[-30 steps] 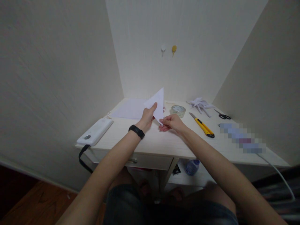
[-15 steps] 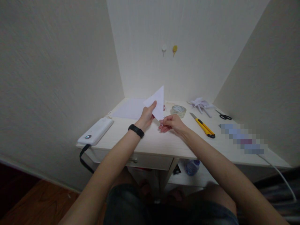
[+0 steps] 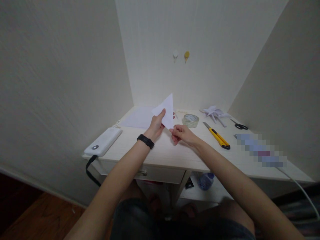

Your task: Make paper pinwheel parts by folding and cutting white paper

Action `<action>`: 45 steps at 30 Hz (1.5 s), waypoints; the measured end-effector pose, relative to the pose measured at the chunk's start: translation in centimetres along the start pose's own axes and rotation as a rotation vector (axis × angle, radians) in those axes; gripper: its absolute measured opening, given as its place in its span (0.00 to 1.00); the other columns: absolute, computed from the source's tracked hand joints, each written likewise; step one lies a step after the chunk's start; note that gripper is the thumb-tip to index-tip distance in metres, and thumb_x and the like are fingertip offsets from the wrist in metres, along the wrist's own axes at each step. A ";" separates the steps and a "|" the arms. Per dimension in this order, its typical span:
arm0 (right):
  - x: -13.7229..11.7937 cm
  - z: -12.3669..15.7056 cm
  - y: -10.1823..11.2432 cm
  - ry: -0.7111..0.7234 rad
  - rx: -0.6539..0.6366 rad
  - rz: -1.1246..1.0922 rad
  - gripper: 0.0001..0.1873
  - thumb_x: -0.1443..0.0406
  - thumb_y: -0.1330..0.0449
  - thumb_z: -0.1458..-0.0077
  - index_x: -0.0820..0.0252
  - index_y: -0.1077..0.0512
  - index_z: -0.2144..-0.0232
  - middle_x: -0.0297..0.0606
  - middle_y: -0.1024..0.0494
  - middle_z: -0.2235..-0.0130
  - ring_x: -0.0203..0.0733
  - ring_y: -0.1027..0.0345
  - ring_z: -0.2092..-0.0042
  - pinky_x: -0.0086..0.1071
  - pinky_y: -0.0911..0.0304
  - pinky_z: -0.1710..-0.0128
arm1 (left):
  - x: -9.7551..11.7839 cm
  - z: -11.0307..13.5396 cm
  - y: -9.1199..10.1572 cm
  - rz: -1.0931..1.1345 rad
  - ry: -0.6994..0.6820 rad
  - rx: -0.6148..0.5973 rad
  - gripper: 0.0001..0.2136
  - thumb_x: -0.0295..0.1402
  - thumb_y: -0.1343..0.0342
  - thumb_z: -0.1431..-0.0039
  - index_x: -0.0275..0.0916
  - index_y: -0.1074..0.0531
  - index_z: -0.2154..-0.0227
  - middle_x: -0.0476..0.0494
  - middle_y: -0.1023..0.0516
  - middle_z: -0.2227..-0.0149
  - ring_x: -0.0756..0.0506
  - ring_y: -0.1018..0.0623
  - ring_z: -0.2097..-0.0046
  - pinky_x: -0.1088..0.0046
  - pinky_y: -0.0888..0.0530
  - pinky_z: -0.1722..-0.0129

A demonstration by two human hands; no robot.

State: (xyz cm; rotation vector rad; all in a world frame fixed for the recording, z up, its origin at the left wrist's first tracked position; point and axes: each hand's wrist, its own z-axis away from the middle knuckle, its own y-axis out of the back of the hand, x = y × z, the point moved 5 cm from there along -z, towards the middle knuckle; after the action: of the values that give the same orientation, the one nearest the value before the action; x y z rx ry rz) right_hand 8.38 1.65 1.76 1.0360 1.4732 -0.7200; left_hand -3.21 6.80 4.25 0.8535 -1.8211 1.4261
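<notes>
A folded piece of white paper point(image 3: 167, 108), pointed at the top, is held up above the desk. My left hand point(image 3: 158, 124) grips it, thumb lying across the front and the other fingers behind, some tips showing past its right edge. At the paper's lower corner, my right hand point(image 3: 180, 133) pinches with thumb and index finger, its other fingers curled in. Flat on the desk behind my left hand lies a larger white sheet point(image 3: 136, 117). Right of the held paper sits a roll of clear tape point(image 3: 190, 120).
A yellow utility knife point(image 3: 217, 135), a folded paper pinwheel-like shape point(image 3: 213, 112) and black scissors point(image 3: 239, 125) lie on the right of the white desk point(image 3: 160, 156). On its left is a white power bank-like device point(image 3: 103, 141) with a black strap. A plastic bottle point(image 3: 206, 181) stands on the shelf below.
My right hand's fingers have curled in more tightly at the paper's lower corner. The held paper has shifted slightly left, and the view has tilted a little.
</notes>
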 end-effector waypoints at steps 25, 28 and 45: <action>1.0 -0.8 3.2 0.030 0.513 -0.108 0.29 0.42 0.29 0.70 0.59 0.33 0.84 0.32 0.31 0.81 0.34 0.39 0.79 0.31 0.37 0.78 | -2.8 0.8 -0.6 -0.013 0.063 -0.097 0.20 0.40 0.31 0.50 0.33 0.22 0.58 0.35 0.17 0.59 0.43 0.19 0.62 0.64 0.23 0.58; 1.0 -0.7 3.3 0.021 0.528 -0.106 0.27 0.44 0.28 0.70 0.59 0.32 0.84 0.33 0.31 0.81 0.35 0.40 0.78 0.32 0.39 0.78 | -2.8 0.7 -0.4 -0.065 0.009 -0.072 0.20 0.37 0.27 0.58 0.32 0.21 0.62 0.37 0.17 0.59 0.45 0.20 0.63 0.67 0.24 0.58; -2.9 1.0 6.6 0.039 0.326 0.151 0.17 0.53 0.30 0.62 0.61 0.21 0.76 0.35 0.27 0.75 0.38 0.37 0.73 0.33 0.40 0.72 | 7.5 2.0 0.2 -0.529 -0.409 -0.027 0.21 0.49 0.38 0.47 0.39 0.22 0.56 0.35 0.22 0.48 0.38 0.24 0.48 0.56 0.29 0.47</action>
State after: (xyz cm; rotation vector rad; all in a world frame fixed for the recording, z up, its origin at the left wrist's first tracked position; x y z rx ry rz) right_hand 14.66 2.92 5.19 1.4003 1.3188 -0.8519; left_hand -7.83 4.21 9.86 1.5628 -1.7015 0.9322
